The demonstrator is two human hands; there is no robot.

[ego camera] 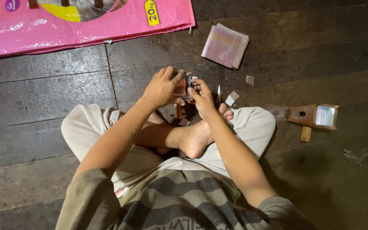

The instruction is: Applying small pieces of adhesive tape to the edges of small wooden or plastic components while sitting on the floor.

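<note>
The left hand (162,88) and the right hand (202,97) together grip a small wooden block (183,86) above the person's crossed feet, fingers clenched on its two sides. Just right lie paper scraps (231,98); farther out, a stack of shiny sheets (225,45), a wooden mould (312,116) and a pink sack (86,23) rest on the plank floor (43,98).

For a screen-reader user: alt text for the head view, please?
Seated cross-legged on a dark plank floor, a person's left hand and right hand hold a small wooden block. Shiny sheets, a pink sack and another wooden block lie nearby.
</note>
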